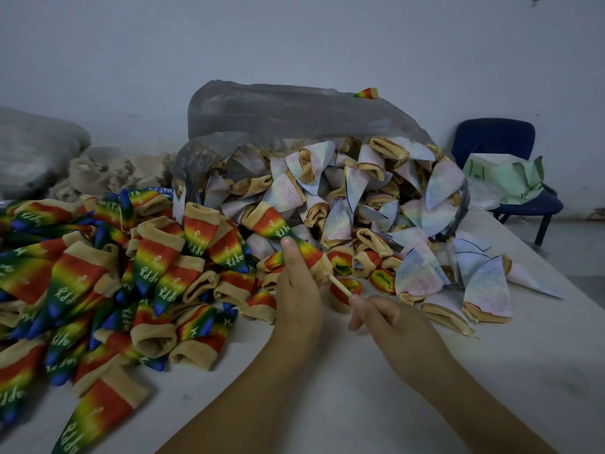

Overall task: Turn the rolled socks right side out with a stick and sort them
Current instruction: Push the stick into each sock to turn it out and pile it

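Two hands work on one sock, low over the table (360, 398) in front of the heaps. The left hand (299, 286) grips the rainbow sock (311, 253), thumb pressed on the cloth. The right hand (389, 317) pinches the near end of the thin stick (340, 286), and the far end goes into the beige cuff.

I judge the sock is almost turned, because its bright side already shows. To finish well, the stick should push straight along the sock to the toe, while the left hand keeps the cuff from sliding. Gentle force is better, as a sharp push may go through the knit. After this the sock belongs, I think, on the pile of turned socks (98, 273) at the left, apart from the pale socks (360, 191) spilling from the grey plastic bag (294, 119). A few rolled socks (381, 278) lie just beyond the stick.

The turned socks carry the word "Happy" in pale letters, often upside down or partly hidden. The green bag (504, 178) on the blue chair (491, 136) has print too small to read.
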Available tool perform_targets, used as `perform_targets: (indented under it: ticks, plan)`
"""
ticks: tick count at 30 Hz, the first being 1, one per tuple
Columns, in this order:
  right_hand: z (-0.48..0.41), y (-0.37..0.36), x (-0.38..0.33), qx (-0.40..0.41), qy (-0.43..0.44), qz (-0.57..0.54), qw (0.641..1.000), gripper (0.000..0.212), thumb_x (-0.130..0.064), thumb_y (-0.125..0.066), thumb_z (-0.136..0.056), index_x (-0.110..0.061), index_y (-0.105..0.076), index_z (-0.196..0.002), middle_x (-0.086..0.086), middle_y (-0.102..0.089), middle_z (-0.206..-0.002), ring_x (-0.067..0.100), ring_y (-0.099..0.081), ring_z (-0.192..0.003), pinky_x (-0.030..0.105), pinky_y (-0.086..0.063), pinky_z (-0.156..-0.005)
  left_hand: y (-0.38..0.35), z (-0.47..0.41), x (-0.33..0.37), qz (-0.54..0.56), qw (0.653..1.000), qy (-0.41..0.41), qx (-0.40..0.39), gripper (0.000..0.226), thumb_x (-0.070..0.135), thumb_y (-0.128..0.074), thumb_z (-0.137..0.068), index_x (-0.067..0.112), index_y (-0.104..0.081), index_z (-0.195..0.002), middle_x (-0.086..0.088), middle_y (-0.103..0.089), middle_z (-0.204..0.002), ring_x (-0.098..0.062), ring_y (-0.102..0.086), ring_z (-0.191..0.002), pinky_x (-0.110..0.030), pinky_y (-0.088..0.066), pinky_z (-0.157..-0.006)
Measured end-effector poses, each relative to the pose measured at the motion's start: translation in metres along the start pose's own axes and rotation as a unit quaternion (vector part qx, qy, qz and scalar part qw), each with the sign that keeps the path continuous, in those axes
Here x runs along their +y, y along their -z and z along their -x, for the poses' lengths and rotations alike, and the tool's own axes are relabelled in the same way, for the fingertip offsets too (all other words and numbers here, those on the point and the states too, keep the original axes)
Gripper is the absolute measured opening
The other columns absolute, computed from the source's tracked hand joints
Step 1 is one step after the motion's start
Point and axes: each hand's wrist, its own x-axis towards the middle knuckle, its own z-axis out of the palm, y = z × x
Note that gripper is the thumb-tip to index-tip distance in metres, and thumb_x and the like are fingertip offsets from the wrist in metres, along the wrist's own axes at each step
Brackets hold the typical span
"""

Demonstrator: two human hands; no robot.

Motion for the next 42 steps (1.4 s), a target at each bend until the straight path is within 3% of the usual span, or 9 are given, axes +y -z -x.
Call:
perform_targets:
  ticks: [4,6,10,15,20,31,34,39,42]
  plan:
    - [0.0,0.012,0.015,0.035,0.068,0.105,0.992,0.044,-0.076,-0.028,-0.075,-0.044,-0.059,-0.075,-0.006,-0.063,-0.067,0.003,-0.057,-0.063,0.02,-0.039,-0.051,0.0,-0.002,0.003,-0.009,1.0,-0.01,0.003,0.064,0.088,-0.026,-0.074,0.044,-0.068,-0.094,0.024,-0.07,-0.088,0.006,-0.063,-0.093,-0.033,-0.049,-0.092]
    - [-0.003,0.024,0.021,0.05,0.089,0.158,0.982,0.053,-0.076,-0.027,-0.077,-0.035,-0.06,-0.075,-0.004,-0.064,-0.069,0.004,-0.057,-0.065,0.022,-0.041,-0.054,0.0,-0.002,0.004,-0.023,1.0,-0.01,-0.013,0.078,0.086,-0.03,-0.078,0.027,-0.066,-0.114,0.008,-0.069,-0.105,-0.007,-0.063,-0.107,-0.038,-0.051,-0.097]
    - [-0.005,0.031,0.023,0.052,0.123,0.178,0.975,0.055,-0.071,-0.03,-0.079,-0.027,-0.06,-0.067,-0.003,-0.059,-0.064,0.008,-0.054,-0.061,0.023,-0.039,-0.056,-0.002,0.001,0.013,-0.031,0.999,0.024,-0.034,0.062,0.089,-0.039,-0.061,0.029,-0.055,-0.06,0.003,-0.058,-0.065,-0.004,-0.057,-0.06,-0.025,-0.049,-0.066]
    - [-0.003,0.011,0.011,0.043,0.048,0.021,0.998,0.044,-0.069,-0.036,-0.075,-0.033,-0.056,-0.061,-0.001,-0.052,-0.058,0.002,-0.045,-0.048,0.012,-0.034,-0.047,-0.012,0.016,0.012,-0.007,0.999,-0.031,-0.041,0.062,0.083,-0.037,-0.074,0.03,-0.044,-0.043,0.013,-0.039,-0.043,-0.002,-0.036,-0.04,-0.012,-0.033,-0.044]
    - [-0.002,-0.011,0.014,-0.005,-0.082,-0.097,0.992,0.05,-0.068,-0.041,-0.082,-0.026,-0.055,-0.058,-0.006,-0.038,-0.044,0.004,-0.033,-0.038,0.013,-0.027,-0.038,-0.015,0.007,0.003,-0.042,0.998,-0.051,-0.003,0.055,0.069,-0.033,-0.087,0.028,-0.042,-0.051,0.009,-0.042,-0.044,-0.002,-0.04,-0.041,-0.012,-0.033,-0.042]
    - [-0.011,0.007,0.033,0.079,0.041,0.104,0.991,0.056,-0.076,-0.031,-0.072,-0.029,-0.058,-0.067,-0.001,-0.065,-0.069,0.009,-0.059,-0.064,0.032,-0.047,-0.061,0.003,-0.004,-0.002,0.014,0.996,0.056,-0.069,0.06,0.082,-0.037,-0.07,0.036,-0.068,-0.091,0.008,-0.072,-0.07,-0.011,-0.071,-0.075,-0.019,-0.051,-0.064]
    - [-0.01,0.01,0.036,0.083,0.023,0.125,0.988,0.061,-0.077,-0.027,-0.07,-0.025,-0.06,-0.07,-0.001,-0.067,-0.07,0.009,-0.061,-0.066,0.032,-0.049,-0.065,0.004,-0.008,0.001,0.085,0.989,0.113,-0.052,0.088,0.073,-0.035,-0.085,-0.002,-0.06,-0.123,-0.002,-0.063,-0.052,-0.01,-0.066,-0.049,-0.012,-0.042,-0.042]
    - [-0.009,0.003,0.034,0.082,0.014,0.127,0.988,0.06,-0.075,-0.022,-0.072,-0.026,-0.056,-0.066,-0.002,-0.063,-0.067,0.006,-0.058,-0.065,0.029,-0.047,-0.063,0.007,-0.005,-0.004,-0.023,0.998,0.028,-0.049,0.052,0.06,-0.035,-0.096,0.022,-0.058,-0.125,0.013,-0.066,-0.1,-0.002,-0.065,-0.097,-0.02,-0.053,-0.083]
    - [-0.008,0.0,0.035,0.087,0.002,0.112,0.99,0.061,-0.075,-0.022,-0.071,-0.025,-0.055,-0.065,0.0,-0.062,-0.067,0.007,-0.057,-0.065,0.029,-0.045,-0.062,0.006,-0.003,-0.003,-0.056,0.997,-0.004,-0.052,0.027,0.05,-0.044,-0.099,0.03,-0.061,-0.092,0.026,-0.064,-0.076,0.011,-0.06,-0.077,-0.008,-0.045,-0.066]
